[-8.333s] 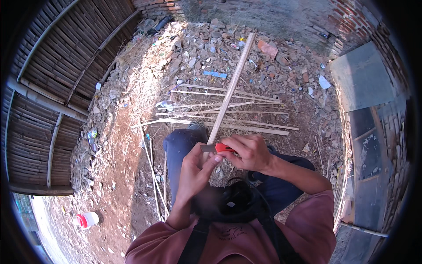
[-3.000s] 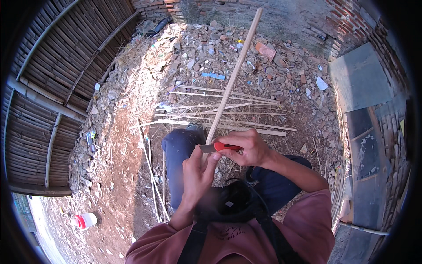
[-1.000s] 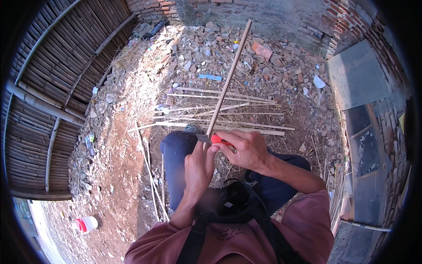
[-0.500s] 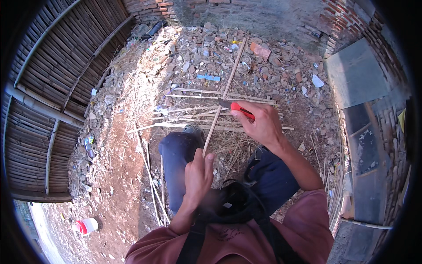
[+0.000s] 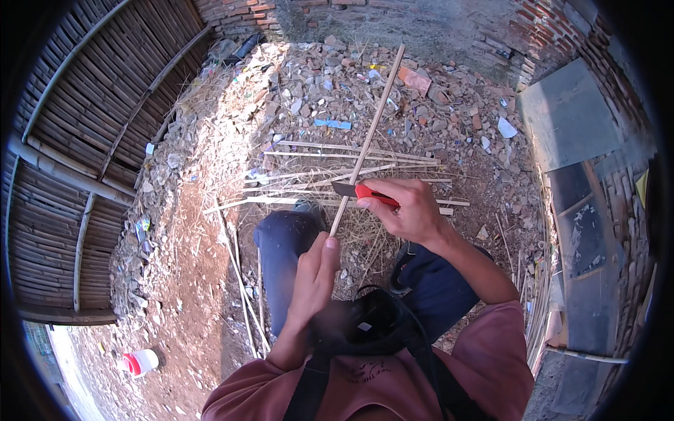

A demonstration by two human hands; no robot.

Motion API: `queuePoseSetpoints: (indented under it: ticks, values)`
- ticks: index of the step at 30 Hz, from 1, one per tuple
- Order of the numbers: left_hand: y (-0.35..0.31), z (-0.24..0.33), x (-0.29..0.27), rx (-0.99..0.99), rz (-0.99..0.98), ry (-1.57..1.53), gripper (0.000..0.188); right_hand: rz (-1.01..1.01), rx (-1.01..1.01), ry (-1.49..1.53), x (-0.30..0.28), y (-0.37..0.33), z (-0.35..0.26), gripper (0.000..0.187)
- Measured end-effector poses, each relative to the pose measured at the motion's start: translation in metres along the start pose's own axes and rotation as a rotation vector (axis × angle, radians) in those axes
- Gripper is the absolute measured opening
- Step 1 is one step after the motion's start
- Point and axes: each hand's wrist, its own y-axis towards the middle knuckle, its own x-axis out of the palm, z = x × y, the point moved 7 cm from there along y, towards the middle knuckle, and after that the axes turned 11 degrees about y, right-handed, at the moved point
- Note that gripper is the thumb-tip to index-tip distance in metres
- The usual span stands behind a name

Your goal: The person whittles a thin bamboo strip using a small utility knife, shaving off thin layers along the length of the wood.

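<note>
My left hand is closed round the near end of a long, thin bamboo strip, thumb along its top. The strip slants up and away to the right over the rubble. In my right hand is a red utility knife with its dark blade out. That blade lies across the strip, a short way beyond my left hand. Beneath and beyond, several pale bamboo strips lie crosswise on the ground in front of my knees.
Broken brick and stone rubble covers the ground ahead, up to a brick wall. A bamboo slat wall stands at left. More strips lie beside my left leg. A red and white container sits at lower left; flat panels lean at right.
My right hand has drawn the knife nearer along the strip, toward my left hand. The strip's far end has shifted a little farther away and to the right.
</note>
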Motion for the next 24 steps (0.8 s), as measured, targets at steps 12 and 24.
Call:
queuePoseSetpoints:
  ticks: [12,24]
  values:
    - [0.008,-0.003,0.003,-0.086,-0.121,-0.345,0.050,0.003,-0.107,-0.030,0.024,-0.020,-0.021,0.028]
    - [0.011,-0.008,-0.002,0.028,-0.062,-0.232,0.037,-0.042,-0.079,-0.079,0.046,-0.030,-0.024,0.026]
